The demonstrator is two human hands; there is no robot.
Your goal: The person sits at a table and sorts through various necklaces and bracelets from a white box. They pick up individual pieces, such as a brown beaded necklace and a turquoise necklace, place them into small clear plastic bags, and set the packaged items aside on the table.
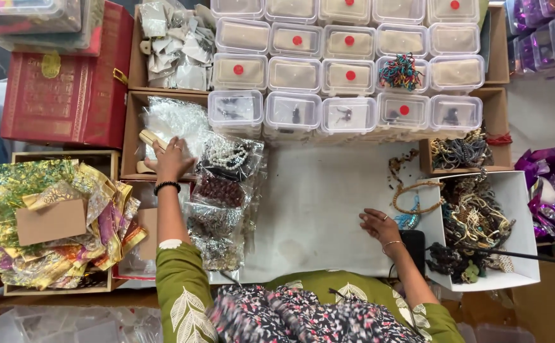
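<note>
The left hand [171,160] reaches into a cardboard tray [131,136], fingers spread on clear bags [176,121] — nothing gripped. These look light, crinkly and slippery; pinching a top edge seems best. The right hand [379,225] rests open on the white mat [315,197] — bare room between both hands, bead-filled box [512,209] just right.

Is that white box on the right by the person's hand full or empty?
Fairly full. The open white box holds a tangled heap of beaded necklaces covering most of its floor; only strips of white show. The right hand rests on the table beside it.
</note>
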